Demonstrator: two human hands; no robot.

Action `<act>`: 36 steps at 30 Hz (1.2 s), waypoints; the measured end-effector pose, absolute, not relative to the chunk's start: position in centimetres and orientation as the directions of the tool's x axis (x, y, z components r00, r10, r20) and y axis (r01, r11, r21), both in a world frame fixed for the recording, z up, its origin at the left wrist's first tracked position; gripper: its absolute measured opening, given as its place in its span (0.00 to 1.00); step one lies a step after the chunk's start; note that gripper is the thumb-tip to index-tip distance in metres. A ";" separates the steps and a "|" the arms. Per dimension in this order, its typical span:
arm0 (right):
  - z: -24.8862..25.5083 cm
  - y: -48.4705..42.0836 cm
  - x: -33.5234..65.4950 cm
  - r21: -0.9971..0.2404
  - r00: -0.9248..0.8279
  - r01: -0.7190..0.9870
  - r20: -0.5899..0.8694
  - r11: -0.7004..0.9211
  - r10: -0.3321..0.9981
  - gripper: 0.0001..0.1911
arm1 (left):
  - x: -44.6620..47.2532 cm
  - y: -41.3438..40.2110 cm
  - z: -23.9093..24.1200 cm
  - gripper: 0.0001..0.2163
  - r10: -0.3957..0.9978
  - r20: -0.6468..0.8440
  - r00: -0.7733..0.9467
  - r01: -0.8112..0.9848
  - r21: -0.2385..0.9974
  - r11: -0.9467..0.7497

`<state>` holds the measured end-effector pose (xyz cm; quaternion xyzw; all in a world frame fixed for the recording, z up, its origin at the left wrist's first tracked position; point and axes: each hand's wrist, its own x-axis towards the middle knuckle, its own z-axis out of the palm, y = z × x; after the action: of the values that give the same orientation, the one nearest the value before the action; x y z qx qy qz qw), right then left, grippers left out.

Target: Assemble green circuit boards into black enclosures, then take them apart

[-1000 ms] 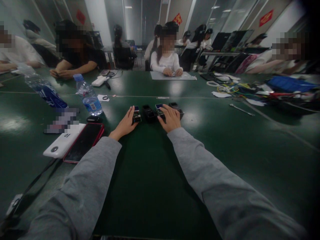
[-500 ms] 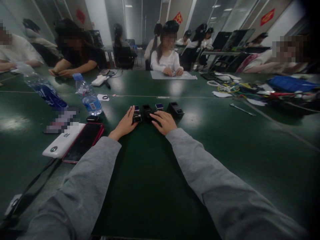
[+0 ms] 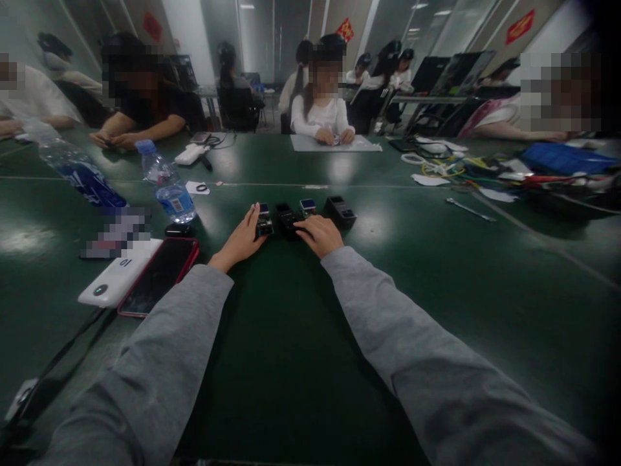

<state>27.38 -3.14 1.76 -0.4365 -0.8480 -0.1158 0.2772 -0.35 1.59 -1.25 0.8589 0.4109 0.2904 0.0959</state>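
Four small devices stand in a row on the green table. My left hand lies along the left side of a small circuit board with a screen, fingers stretched out and thumb at its near edge. Right of that board is a black plastic casing. The bent fingers of my right hand are drawn together on the casing's right edge; its thumb is partly hidden. Behind this hand shows a second screen board, its lower part covered. A second black casing stands at the row's right end.
On the left are a red-edged phone, a white power bank, a small black case and water bottles. At right lie a wrench and tangled cables. Several people sit across the table.
The fingers of my right hand, spread before, have curled in and drawn together at the casing. My left hand stays by the board. The view has shifted slightly.
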 end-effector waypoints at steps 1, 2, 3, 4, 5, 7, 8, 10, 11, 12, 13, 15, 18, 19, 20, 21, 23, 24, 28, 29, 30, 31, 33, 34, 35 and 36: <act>1.8 -3.1 27.4 -0.051 -0.460 0.805 0.574 0.591 0.677 0.13 | -0.3 1.6 -1.2 0.42 0.765 0.414 0.494 0.655 0.401 -0.640; 1.8 -3.2 27.4 -0.054 -0.456 0.807 0.576 0.588 0.678 0.12 | -0.3 1.6 -1.2 0.42 0.768 0.408 0.493 0.660 0.400 -0.636; 1.8 -3.2 27.4 -0.054 -0.451 0.811 0.578 0.583 0.680 0.12 | -0.3 1.5 -1.1 0.42 0.771 0.405 0.492 0.663 0.400 -0.633; 1.8 -3.2 27.3 -0.053 -0.447 0.815 0.576 0.577 0.684 0.12 | -0.3 1.5 -1.1 0.42 0.772 0.405 0.490 0.663 0.402 -0.632; 1.8 -3.3 27.3 -0.049 -0.444 0.820 0.573 0.570 0.689 0.12 | -0.3 1.5 -1.1 0.42 0.772 0.407 0.489 0.661 0.405 -0.632; 2.0 -3.3 27.3 -0.042 -0.439 0.832 0.560 0.554 0.702 0.12 | -0.3 1.4 -1.0 0.42 0.770 0.413 0.487 0.655 0.411 -0.634; 2.0 -3.4 27.3 -0.039 -0.440 0.835 0.552 0.549 0.708 0.12 | -0.3 1.4 -1.0 0.42 0.769 0.414 0.487 0.654 0.411 -0.635; 2.2 -3.5 27.3 -0.038 -0.439 0.839 0.542 0.543 0.716 0.13 | -0.3 1.4 -0.9 0.42 0.768 0.414 0.488 0.652 0.412 -0.636; 2.3 -3.5 27.3 -0.039 -0.437 0.840 0.542 0.541 0.718 0.14 | -0.3 1.4 -0.9 0.42 0.768 0.414 0.489 0.651 0.413 -0.637; 2.3 -3.5 27.3 -0.040 -0.434 0.841 0.545 0.540 0.717 0.14 | -0.3 1.3 -0.9 0.42 0.768 0.414 0.489 0.650 0.414 -0.637; 2.3 -3.5 27.3 -0.040 -0.430 0.842 0.551 0.538 0.715 0.14 | -0.3 1.3 -0.9 0.42 0.768 0.413 0.490 0.649 0.415 -0.637; 2.3 -3.5 27.3 -0.041 -0.423 0.844 0.563 0.535 0.710 0.14 | -0.3 1.3 -0.9 0.42 0.773 0.406 0.488 0.654 0.416 -0.632; 2.3 -3.4 27.2 -0.044 -0.416 0.846 0.570 0.532 0.709 0.15 | -0.2 1.2 -0.8 0.42 0.779 0.398 0.485 0.660 0.418 -0.624; 2.3 -3.4 27.2 -0.044 -0.414 0.848 0.569 0.528 0.711 0.14 | -0.2 1.2 -0.7 0.42 0.778 0.400 0.485 0.658 0.418 -0.626; 2.3 -3.4 27.2 -0.043 -0.410 0.851 0.568 0.523 0.713 0.14 | -0.2 1.2 -0.7 0.42 0.774 0.405 0.486 0.655 0.418 -0.630; 2.3 -3.4 27.2 -0.043 -0.406 0.854 0.568 0.518 0.716 0.14 | -0.2 1.2 -0.7 0.42 0.771 0.410 0.487 0.651 0.417 -0.634; 2.3 -3.3 27.2 -0.042 -0.399 0.859 0.571 0.511 0.718 0.14 | -0.2 1.2 -0.7 0.42 0.768 0.418 0.486 0.649 0.415 -0.637; 2.3 -3.3 27.2 -0.043 -0.396 0.860 0.574 0.509 0.717 0.14 | -0.2 1.2 -0.8 0.42 0.768 0.417 0.485 0.651 0.414 -0.636; 2.1 -3.2 27.3 -0.061 -0.386 0.858 0.578 0.510 0.719 0.15 | -0.3 1.2 -0.8 0.42 0.770 0.411 0.488 0.657 0.409 -0.634; 2.1 -3.1 27.3 -0.065 -0.387 0.856 0.575 0.512 0.720 0.15 | -0.3 1.2 -0.8 0.42 0.768 0.412 0.490 0.655 0.408 -0.637; 2.1 -3.1 27.3 -0.066 -0.391 0.854 0.571 0.516 0.721 0.15 | -0.3 1.2 -0.7 0.42 0.767 0.412 0.492 0.653 0.408 -0.638; 2.1 -3.1 27.3 -0.065 -0.397 0.852 0.568 0.519 0.721 0.16 | -0.3 1.2 -0.7 0.42 0.767 0.410 0.493 0.653 0.408 -0.638; 2.1 -3.2 27.2 -0.057 -0.411 0.847 0.562 0.529 0.718 0.16 | -0.4 1.2 -0.7 0.42 0.773 0.402 0.490 0.657 0.413 -0.631; 2.1 -3.3 27.1 -0.055 -0.414 0.845 0.561 0.532 0.717 0.17 | -0.4 1.2 -0.8 0.42 0.777 0.399 0.487 0.659 0.415 -0.627; 2.2 -3.4 27.0 -0.056 -0.414 0.845 0.562 0.533 0.716 0.17 | -0.4 1.2 -0.8 0.42 0.779 0.399 0.484 0.660 0.418 -0.624; 2.3 -3.6 26.9 -0.058 -0.410 0.846 0.564 0.530 0.717 0.17 | -0.4 1.3 -0.9 0.42 0.779 0.401 0.482 0.659 0.420 -0.624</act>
<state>26.88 -3.57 2.25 -0.4698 -0.8313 -0.1187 0.2722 -0.42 1.27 -0.86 0.8545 0.4206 0.2861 0.1049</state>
